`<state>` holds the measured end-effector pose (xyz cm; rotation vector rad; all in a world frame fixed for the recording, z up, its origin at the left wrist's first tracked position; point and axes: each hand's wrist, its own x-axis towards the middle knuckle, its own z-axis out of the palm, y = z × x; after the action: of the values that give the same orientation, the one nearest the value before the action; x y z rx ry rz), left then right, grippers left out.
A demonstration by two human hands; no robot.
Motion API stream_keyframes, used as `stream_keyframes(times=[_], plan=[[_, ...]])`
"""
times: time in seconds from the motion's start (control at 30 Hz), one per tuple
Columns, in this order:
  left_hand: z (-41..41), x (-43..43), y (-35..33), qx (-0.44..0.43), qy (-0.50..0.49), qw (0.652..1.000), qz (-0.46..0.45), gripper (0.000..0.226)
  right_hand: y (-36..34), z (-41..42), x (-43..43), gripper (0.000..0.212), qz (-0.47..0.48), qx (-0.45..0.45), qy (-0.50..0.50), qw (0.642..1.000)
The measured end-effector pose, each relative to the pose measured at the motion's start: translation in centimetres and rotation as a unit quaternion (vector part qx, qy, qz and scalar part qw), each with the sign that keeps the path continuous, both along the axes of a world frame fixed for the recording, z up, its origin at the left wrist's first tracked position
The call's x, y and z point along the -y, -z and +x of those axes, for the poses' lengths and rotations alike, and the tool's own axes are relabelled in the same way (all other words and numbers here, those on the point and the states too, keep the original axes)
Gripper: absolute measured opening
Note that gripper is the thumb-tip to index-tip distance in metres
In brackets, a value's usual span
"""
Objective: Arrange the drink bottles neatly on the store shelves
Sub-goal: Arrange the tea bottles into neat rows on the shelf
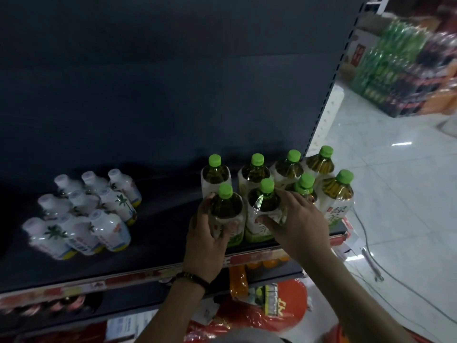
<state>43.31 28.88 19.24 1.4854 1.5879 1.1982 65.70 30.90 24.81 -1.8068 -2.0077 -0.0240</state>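
Head view of a dark metal store shelf (pixel 160 233) during restocking. Eight clear plastic tea bottles with bright green caps (pixel 257 169) stand at the right end of the shelf in two rows of four. The left hand (pixel 207 238), with a dark beaded bracelet (pixel 195 279) at its wrist, wraps its grip round the front-left green-capped bottle (pixel 226 206), thumb on the near side of the label and fingers round the far left side. The right hand (pixel 299 219) holds the second front-row bottle (pixel 263 206) just beside it, thumb across the label and fingers curled over its right shoulder. Each grip is thus closed on its own bottle. The two held bottles stand upright, side by side, near the front edge above the red price strip (pixel 247 258); whether they touch each other cannot be told. Well apart to the left, a cluster of white-capped plastic bottles with palm-tree labels (pixel 81 214) stands in rough rows of three. Orange drink bottles (pixel 238 280) show on the level below, and shrink-wrapped packs of green bottles (pixel 385 63) sit blurred on the white tiled floor (pixel 395 194) beyond. Step in hand, as judged: squaring the front row of the green tea block. The next move likely calls for sliding the pair level with their neighbours, labels facing out, without knocking the back row
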Motion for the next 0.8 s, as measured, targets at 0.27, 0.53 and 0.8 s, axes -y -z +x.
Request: stream_keyframes(times=[0.27,0.53,0.8], plan=[[0.3,0.5,-1.0,0.001,0.006,1.000,-0.023,0.084,0.7,0.3,-0.3,0.078,0.006,-0.003,-0.026,1.000],[-4.4,-3.9,-4.1,0.089,-0.070,0.993,-0.038,0.040,2.7,-1.2,1.7,0.052,0.061,-0.160,-0.098,0.980],[-5.2,-12.1,-4.6,0.126,0.115,0.981,-0.090,0.061,2.8,-6.5,2.1,0.091,-0.079,-0.116,-0.114,0.983]])
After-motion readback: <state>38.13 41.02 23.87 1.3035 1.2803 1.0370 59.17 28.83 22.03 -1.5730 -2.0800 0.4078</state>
